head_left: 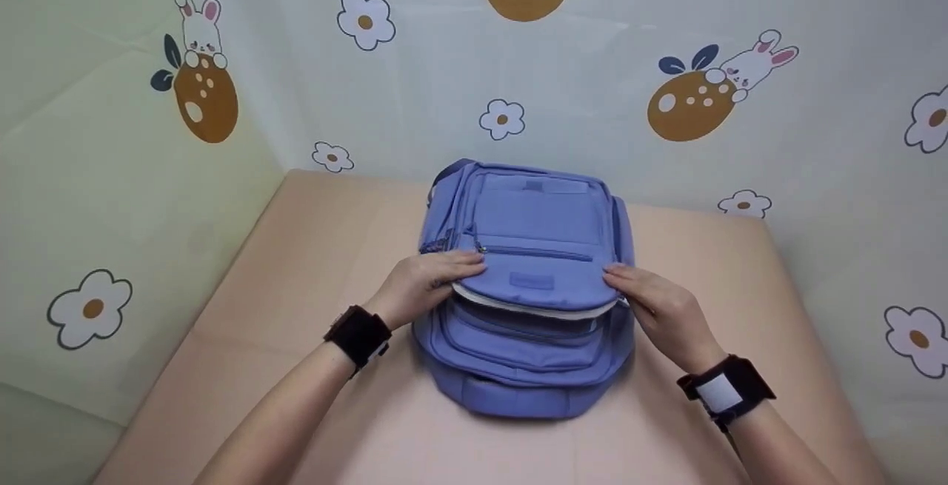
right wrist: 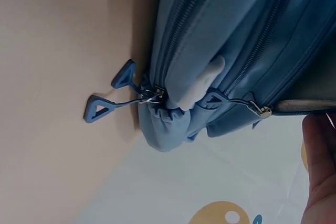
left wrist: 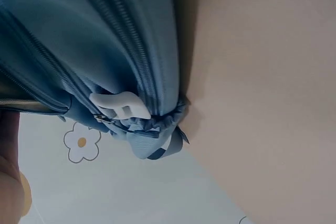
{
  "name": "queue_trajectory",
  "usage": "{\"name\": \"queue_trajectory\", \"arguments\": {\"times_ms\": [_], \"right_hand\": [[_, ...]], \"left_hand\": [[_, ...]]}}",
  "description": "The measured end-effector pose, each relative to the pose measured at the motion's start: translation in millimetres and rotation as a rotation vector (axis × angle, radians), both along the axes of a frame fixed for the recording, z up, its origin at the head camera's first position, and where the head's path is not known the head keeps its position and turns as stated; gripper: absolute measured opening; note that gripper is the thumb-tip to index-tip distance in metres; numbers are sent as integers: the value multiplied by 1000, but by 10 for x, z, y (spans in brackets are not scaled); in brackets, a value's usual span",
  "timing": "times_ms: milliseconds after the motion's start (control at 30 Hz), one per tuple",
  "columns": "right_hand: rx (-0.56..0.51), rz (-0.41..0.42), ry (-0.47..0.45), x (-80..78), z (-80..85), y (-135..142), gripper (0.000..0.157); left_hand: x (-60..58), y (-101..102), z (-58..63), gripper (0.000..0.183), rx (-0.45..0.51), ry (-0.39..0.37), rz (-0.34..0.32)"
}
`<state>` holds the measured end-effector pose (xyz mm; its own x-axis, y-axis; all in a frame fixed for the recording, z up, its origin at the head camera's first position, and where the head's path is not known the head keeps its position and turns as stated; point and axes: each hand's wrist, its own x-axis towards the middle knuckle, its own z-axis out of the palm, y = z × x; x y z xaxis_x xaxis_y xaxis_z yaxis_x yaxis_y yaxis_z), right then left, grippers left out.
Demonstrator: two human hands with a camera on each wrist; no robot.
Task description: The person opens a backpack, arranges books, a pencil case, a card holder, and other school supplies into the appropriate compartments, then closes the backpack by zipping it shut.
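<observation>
A blue backpack lies on its back on the table, its front pocket unzipped and gaping, with a pale edge showing along the pocket's flap. My left hand rests on the flap's left side with its fingers extended across the fabric. On the opposite side, the fairly straight fingers of my right hand touch the flap's right edge. Blue triangular zipper pulls hang at the bag's side in the right wrist view. A white buckle shows on the other side in the left wrist view.
The bag stands on a pale pink tabletop. Behind and to the left hangs a light curtain printed with flowers and rabbits. A black band circles my left wrist, and another band is on the right.
</observation>
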<state>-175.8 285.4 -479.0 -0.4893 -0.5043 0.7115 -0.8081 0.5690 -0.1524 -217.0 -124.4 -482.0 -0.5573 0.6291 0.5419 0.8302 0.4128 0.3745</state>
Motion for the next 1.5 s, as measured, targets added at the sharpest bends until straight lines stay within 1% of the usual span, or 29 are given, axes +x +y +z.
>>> {"name": "queue_trajectory", "arguments": {"times_ms": [133,233,433,567,667,767,833,900,1133,1233,1300,1400,1500], "right_hand": [[30,3,9,39,-62,-13,48],[42,6,15,59,-107,-31,51],[42,15,18,79,-190,-58,52],[63,12,8,99,-231,-55,53],[81,11,-10,119,-255,-51,49],[74,10,-36,138,-271,-48,44],[53,10,-52,146,-275,-54,41],[32,12,-64,149,-277,-65,39],[10,19,-65,140,-287,-109,47],[9,17,-66,136,-294,-113,48],[7,18,-69,131,-299,-111,47],[-8,18,-86,125,-302,-100,46],[-23,18,-115,122,-303,-90,44]], "left_hand": [[15,-36,-82,51,-30,90,-21],[17,-57,-115,48,-45,106,-27],[16,-71,-102,44,-103,48,-42],[43,-68,-91,46,-157,-10,-30],[67,-76,-99,47,-175,-66,-17],[81,-78,-109,44,-164,-101,-7],[82,-73,-120,38,-152,-93,-4],[81,-66,-132,36,-143,-69,-6],[81,-54,-170,48,-140,8,-18],[106,-38,-145,48,-169,42,-2],[146,-2,-94,48,-211,63,20],[245,114,34,50,-292,82,85],[373,308,198,50,-389,106,167]]}}
